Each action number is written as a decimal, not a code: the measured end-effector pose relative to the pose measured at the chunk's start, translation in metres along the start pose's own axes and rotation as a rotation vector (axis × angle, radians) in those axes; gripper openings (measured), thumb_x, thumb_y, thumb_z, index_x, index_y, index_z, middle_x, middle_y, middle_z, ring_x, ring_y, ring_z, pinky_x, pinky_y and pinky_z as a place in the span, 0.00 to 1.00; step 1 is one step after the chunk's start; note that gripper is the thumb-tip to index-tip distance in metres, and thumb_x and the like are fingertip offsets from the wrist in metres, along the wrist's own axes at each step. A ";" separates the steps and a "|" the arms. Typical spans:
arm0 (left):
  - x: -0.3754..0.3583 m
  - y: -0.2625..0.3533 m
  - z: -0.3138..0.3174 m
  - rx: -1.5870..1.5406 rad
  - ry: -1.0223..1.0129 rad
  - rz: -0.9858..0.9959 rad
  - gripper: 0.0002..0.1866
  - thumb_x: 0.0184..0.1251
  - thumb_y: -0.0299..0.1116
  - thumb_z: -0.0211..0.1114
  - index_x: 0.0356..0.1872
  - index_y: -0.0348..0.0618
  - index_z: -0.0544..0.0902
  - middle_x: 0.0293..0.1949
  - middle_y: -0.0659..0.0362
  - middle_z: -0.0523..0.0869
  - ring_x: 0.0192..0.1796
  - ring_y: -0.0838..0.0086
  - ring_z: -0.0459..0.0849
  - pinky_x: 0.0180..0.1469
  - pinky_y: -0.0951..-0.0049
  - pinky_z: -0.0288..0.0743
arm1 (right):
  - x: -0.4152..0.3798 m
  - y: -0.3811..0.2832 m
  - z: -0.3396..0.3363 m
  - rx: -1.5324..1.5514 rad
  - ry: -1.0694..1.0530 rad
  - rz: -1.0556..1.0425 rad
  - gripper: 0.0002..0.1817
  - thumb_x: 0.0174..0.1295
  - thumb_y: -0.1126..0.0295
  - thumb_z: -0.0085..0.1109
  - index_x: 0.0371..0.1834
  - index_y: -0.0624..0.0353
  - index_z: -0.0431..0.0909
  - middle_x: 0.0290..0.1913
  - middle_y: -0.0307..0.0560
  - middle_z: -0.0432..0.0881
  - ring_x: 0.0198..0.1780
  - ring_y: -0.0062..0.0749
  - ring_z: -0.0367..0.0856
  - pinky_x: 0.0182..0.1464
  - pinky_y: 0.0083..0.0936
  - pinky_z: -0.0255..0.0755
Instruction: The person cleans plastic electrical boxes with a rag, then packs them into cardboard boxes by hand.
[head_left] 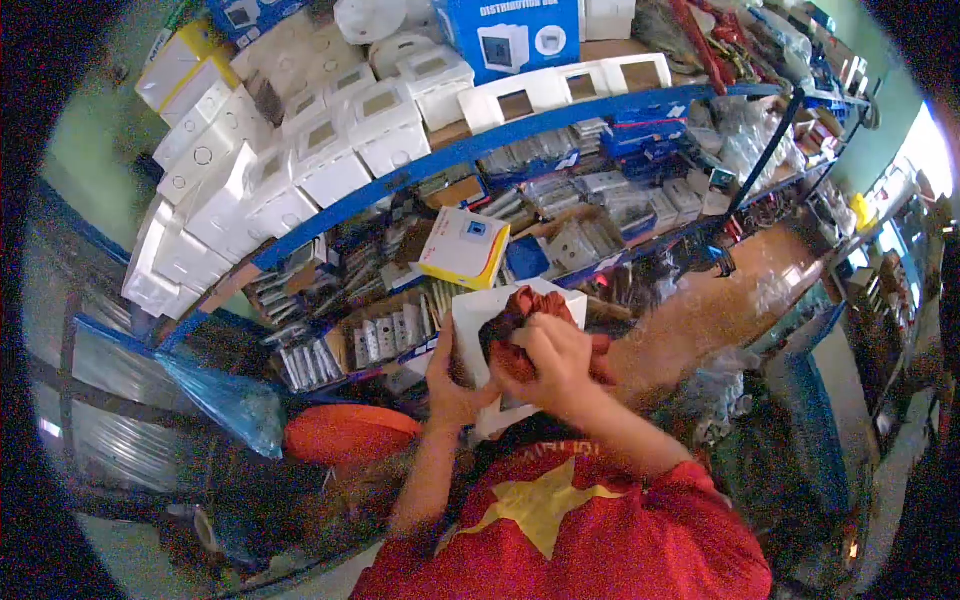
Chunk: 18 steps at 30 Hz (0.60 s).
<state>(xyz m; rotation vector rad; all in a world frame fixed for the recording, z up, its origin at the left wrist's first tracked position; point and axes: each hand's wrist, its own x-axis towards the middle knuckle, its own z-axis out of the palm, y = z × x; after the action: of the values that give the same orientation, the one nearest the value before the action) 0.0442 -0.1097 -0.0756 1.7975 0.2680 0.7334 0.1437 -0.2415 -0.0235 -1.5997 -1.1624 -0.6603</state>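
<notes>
Close to my chest I have a white plastic box [468, 325], probably an electrical enclosure, with a dark opening partly showing near its lower edge. My left hand [455, 380] grips it along the left and lower side, thumb toward the middle. A crumpled dark red cloth [500, 338] is bunched in my right hand [560, 360], whose fingers are closed and press it on the box's face. The cloth and my right hand hide much of that face. A white and yellow carton [466, 247] lies on the shelf just beyond the box.
Stacked white boxes [330, 170] and a blue distribution box carton [510, 40] fill the upper shelf, edged by a blue shelf rail [400, 180]. Below it are packed switch plates [385, 335]. An orange-red round object [350, 432] and blue plastic wrap [235, 400] are at the left.
</notes>
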 end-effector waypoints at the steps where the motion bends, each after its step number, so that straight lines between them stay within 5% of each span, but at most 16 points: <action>1: -0.005 -0.009 -0.006 0.052 -0.006 0.049 0.61 0.40 0.52 0.79 0.71 0.27 0.55 0.62 0.46 0.73 0.63 0.64 0.73 0.64 0.65 0.67 | 0.005 0.001 -0.006 -0.122 -0.214 0.213 0.14 0.40 0.73 0.69 0.28 0.61 0.74 0.22 0.47 0.73 0.23 0.43 0.76 0.29 0.32 0.72; 3: -0.012 -0.016 -0.011 -0.149 0.038 -0.043 0.61 0.40 0.55 0.78 0.70 0.27 0.56 0.62 0.47 0.73 0.63 0.64 0.73 0.65 0.65 0.66 | -0.008 0.046 -0.006 -0.083 -0.015 0.246 0.13 0.44 0.70 0.69 0.31 0.61 0.76 0.21 0.46 0.75 0.23 0.33 0.77 0.27 0.29 0.72; 4: -0.008 -0.018 -0.008 -0.261 0.064 -0.077 0.61 0.40 0.56 0.78 0.70 0.27 0.56 0.62 0.47 0.73 0.63 0.64 0.73 0.65 0.65 0.65 | -0.003 0.059 -0.008 0.050 0.075 0.569 0.12 0.49 0.65 0.70 0.24 0.58 0.75 0.23 0.40 0.81 0.22 0.31 0.79 0.27 0.29 0.72; 6: 0.000 0.007 -0.004 -0.384 0.024 -0.062 0.61 0.39 0.60 0.77 0.70 0.27 0.59 0.61 0.48 0.73 0.62 0.65 0.73 0.65 0.66 0.64 | -0.024 0.091 -0.012 0.346 0.036 0.857 0.08 0.57 0.69 0.64 0.36 0.59 0.78 0.35 0.39 0.84 0.36 0.27 0.83 0.40 0.26 0.76; 8: -0.002 0.001 -0.006 -0.414 0.003 -0.043 0.61 0.40 0.62 0.76 0.69 0.28 0.60 0.60 0.48 0.75 0.62 0.65 0.74 0.66 0.67 0.64 | -0.048 0.099 0.001 0.848 0.256 1.042 0.14 0.60 0.71 0.61 0.48 0.60 0.75 0.45 0.41 0.82 0.46 0.28 0.80 0.50 0.27 0.73; 9: -0.007 -0.010 -0.010 -0.507 -0.009 -0.199 0.57 0.44 0.62 0.73 0.68 0.30 0.62 0.60 0.49 0.75 0.61 0.64 0.74 0.65 0.65 0.65 | -0.061 0.096 0.005 1.101 0.375 1.135 0.17 0.62 0.72 0.59 0.54 0.61 0.74 0.50 0.42 0.80 0.51 0.29 0.79 0.55 0.27 0.71; 12: -0.010 -0.056 -0.021 -0.788 -0.053 -0.647 0.46 0.55 0.64 0.64 0.65 0.35 0.68 0.58 0.52 0.78 0.58 0.62 0.77 0.63 0.60 0.69 | -0.026 0.041 -0.013 1.201 0.383 1.123 0.25 0.64 0.73 0.56 0.65 0.59 0.65 0.60 0.46 0.74 0.61 0.32 0.72 0.64 0.29 0.64; 13: 0.001 -0.032 -0.016 -0.705 -0.009 -0.707 0.35 0.66 0.59 0.56 0.63 0.40 0.70 0.58 0.53 0.78 0.57 0.61 0.78 0.62 0.57 0.71 | -0.024 0.045 -0.014 1.027 0.236 0.894 0.25 0.64 0.73 0.56 0.65 0.58 0.65 0.59 0.45 0.74 0.59 0.31 0.73 0.63 0.29 0.64; 18: 0.005 -0.025 -0.032 -0.682 0.022 -0.667 0.34 0.70 0.59 0.51 0.64 0.40 0.68 0.58 0.51 0.78 0.58 0.59 0.78 0.61 0.54 0.72 | -0.009 0.023 -0.022 0.332 -0.060 0.373 0.30 0.50 0.68 0.67 0.58 0.61 0.69 0.61 0.60 0.65 0.63 0.54 0.65 0.65 0.40 0.60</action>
<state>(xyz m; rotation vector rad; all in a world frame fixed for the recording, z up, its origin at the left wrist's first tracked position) 0.0338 -0.0736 -0.0906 0.9589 0.5267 0.3007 0.1635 -0.2663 -0.0326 -1.5006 -0.9240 -0.1671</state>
